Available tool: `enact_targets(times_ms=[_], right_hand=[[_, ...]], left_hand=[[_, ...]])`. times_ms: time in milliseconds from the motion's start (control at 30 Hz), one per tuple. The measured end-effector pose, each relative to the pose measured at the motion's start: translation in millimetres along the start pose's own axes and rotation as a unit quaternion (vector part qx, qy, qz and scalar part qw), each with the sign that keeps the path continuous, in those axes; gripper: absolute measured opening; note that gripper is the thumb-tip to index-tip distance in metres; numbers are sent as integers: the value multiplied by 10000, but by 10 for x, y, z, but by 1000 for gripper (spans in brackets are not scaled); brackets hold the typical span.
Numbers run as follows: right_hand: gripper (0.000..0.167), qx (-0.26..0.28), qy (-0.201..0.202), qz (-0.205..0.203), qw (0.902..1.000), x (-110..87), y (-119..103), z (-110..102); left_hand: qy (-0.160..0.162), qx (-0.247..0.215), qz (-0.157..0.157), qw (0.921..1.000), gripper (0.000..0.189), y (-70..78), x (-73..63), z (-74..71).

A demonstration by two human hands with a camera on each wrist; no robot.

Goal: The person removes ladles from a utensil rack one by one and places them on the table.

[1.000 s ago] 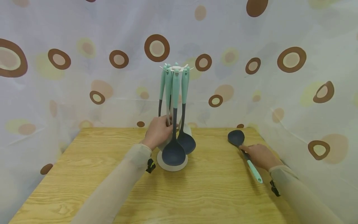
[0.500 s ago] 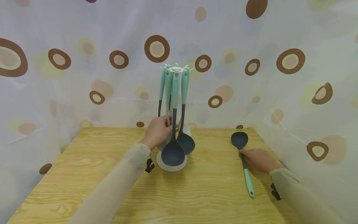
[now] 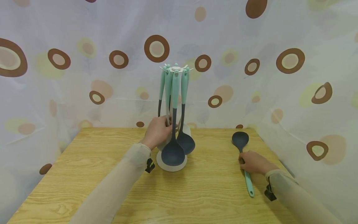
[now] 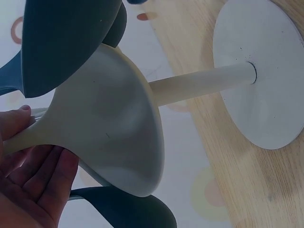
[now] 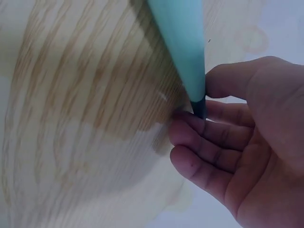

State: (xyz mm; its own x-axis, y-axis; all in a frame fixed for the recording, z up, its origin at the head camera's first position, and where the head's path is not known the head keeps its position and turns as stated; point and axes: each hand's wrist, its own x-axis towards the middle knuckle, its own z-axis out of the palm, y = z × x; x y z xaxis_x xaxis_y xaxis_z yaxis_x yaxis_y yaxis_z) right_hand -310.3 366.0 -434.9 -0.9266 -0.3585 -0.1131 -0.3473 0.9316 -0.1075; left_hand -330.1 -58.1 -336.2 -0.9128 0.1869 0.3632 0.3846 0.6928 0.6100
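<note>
A white utensil stand [image 3: 170, 168] rises at the table's middle, with several mint-handled utensils hanging from its top. My left hand [image 3: 157, 132] grips the stand's pole from the left. In the left wrist view its thumb and fingers also lie around the neck of a light grey utensil [image 4: 109, 118], above the round base [image 4: 261, 104]. A dark blue ladle [image 3: 173, 153] hangs at the front of the stand. To the right, a dark blue spoon [image 3: 240, 139] with a mint handle lies along the table. My right hand [image 3: 254, 162] holds it where the dark neck meets the mint handle.
The wooden table [image 3: 207, 193] backs onto a spotted curtain [image 3: 235, 74], which also hangs along the right side. A second dark ladle [image 3: 186, 143] hangs just right of the front one.
The spoon has turned, its handle end swinging nearer and leftward. My right hand has slid down from near its bowl to the handle joint. The left hand stays on the stand.
</note>
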Motion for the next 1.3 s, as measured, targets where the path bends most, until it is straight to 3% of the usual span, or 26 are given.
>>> enact_targets(times_ms=[167,300,900,1033,1300], right_hand=[[48,129,16,188,9997,-22,92,-10],[54,73,85,277,9996,-41,208,-4],[4,-16,523,148,9985,-62,392,-22],[11,8,538,204,9983,-70,426,-33],[9,-46,346,352,9988,-92,458,1]], left_hand=[[-13,3,-18,10000,20,2,-4,-1],[-12,-18,-43,10000,21,1,-4,-2],[84,17,25,10000,23,10,-8,15],[100,54,77,9999,23,9,-7,9],[64,29,-4,10000,20,23,-19,-3]])
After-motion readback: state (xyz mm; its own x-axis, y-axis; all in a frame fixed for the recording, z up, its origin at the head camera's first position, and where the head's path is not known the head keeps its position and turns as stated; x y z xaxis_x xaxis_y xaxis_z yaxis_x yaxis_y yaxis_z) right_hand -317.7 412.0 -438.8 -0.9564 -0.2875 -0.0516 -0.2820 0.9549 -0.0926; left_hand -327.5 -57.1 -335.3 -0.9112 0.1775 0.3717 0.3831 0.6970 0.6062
